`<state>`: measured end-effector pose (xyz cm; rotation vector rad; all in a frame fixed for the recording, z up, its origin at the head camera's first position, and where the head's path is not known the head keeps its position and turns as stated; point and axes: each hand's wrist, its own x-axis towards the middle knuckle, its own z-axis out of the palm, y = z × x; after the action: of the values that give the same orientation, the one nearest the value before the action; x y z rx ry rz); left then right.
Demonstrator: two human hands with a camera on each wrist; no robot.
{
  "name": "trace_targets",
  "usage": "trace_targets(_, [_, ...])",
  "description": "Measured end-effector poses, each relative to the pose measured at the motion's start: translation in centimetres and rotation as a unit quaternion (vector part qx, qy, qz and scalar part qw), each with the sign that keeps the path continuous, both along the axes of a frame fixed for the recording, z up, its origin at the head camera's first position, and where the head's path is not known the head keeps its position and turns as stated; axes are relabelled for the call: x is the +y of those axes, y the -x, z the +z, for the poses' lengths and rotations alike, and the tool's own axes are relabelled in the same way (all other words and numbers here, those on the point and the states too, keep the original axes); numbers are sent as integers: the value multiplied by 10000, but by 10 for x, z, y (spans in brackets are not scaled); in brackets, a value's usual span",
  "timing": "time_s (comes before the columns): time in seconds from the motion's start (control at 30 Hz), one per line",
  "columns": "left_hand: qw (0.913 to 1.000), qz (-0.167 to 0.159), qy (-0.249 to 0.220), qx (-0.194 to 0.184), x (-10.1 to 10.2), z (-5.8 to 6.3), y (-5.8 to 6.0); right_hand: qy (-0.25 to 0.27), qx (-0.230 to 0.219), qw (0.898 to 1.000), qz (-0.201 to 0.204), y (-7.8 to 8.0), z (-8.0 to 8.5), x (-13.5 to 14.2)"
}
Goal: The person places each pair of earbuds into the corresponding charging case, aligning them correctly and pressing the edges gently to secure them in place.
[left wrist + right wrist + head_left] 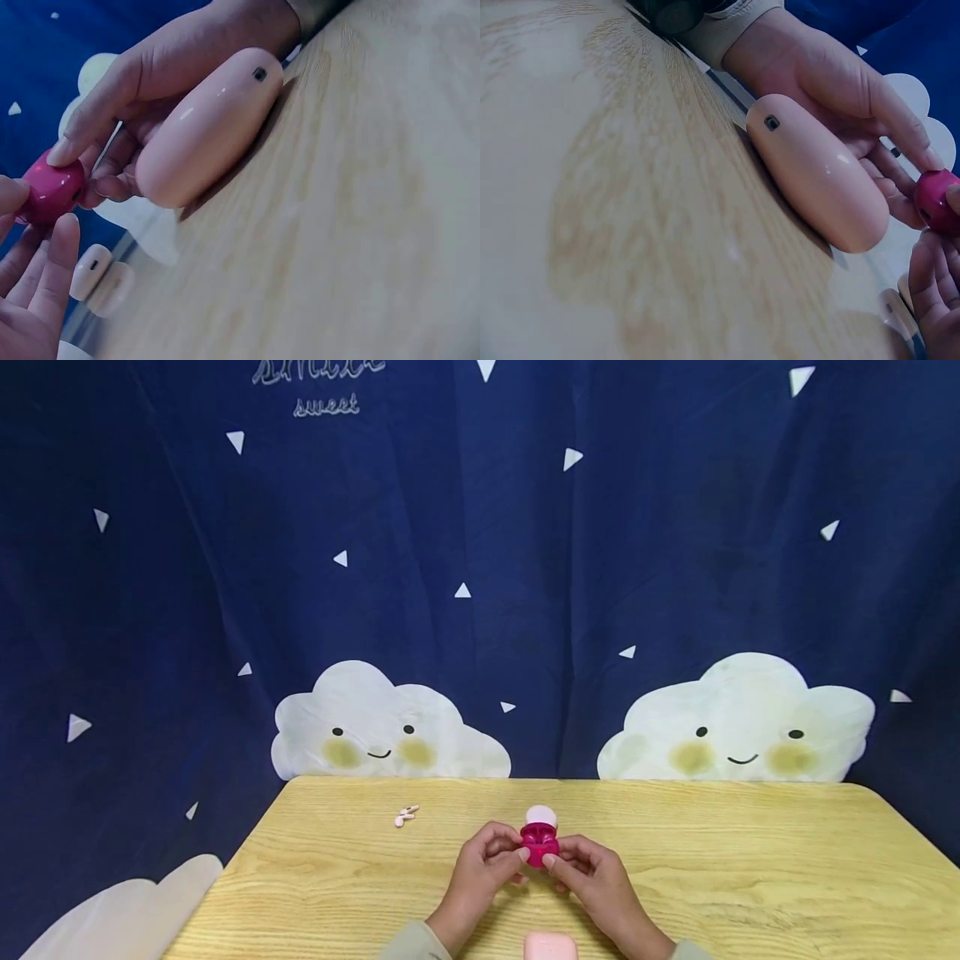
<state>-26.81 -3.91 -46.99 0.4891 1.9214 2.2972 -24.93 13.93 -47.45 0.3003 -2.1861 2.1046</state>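
Note:
A magenta earbud case [539, 853] is held above the table in the head view, its lid raised and earbuds showing inside. My left hand [480, 868] pinches its left side between thumb and fingers. On its right side, my right hand [602, 881] grips it the same way. Just behind it lies a white rounded case [541, 815]; the left wrist view shows a small dark port on that white case [91, 271]. Nearer to me, between my forearms, rests a light pink case [551, 947]. Both wrist views show the magenta case only partly, behind fingers.
Two pale loose earbuds [406, 816] lie on the wooden table [750, 877] at the back left. A dark blue curtain [510, 527] with white triangles and smiling clouds hangs behind the table's far edge.

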Motion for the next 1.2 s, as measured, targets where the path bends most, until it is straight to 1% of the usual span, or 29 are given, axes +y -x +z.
trace_targets(0.1, [9999, -11, -107, -133, 1, -3, -1, -38, -27, 10000, 5, -1, 0, 0])
trace_targets(0.17, [9998, -11, -125, -148, 1, -3, -1, -57, -9, 10000, 35, -1, 0, 1])
trace_targets(0.33, [9999, -2, -136, -85, 3, -2, -1, -5, -159, 9999, 18, -3, 4, 2])
trace_targets(0.47, [9998, -56, -195, -76, 3, -3, 0, 170, -383, 9991, -80, -2, 6, 2])
trace_targets(0.6, [9998, -61, -186, -58, 3, -3, 1, 249, -480, 9985, -97, -2, 8, 2])
trace_targets(0.87, [9998, -66, -178, 48, 1, -5, 0, 182, -341, 9992, 46, -2, 7, 2])
trace_targets(1.2, [9999, 9, -107, -61, 0, -9, 2, 128, -138, 9997, 138, 1, 3, 2])
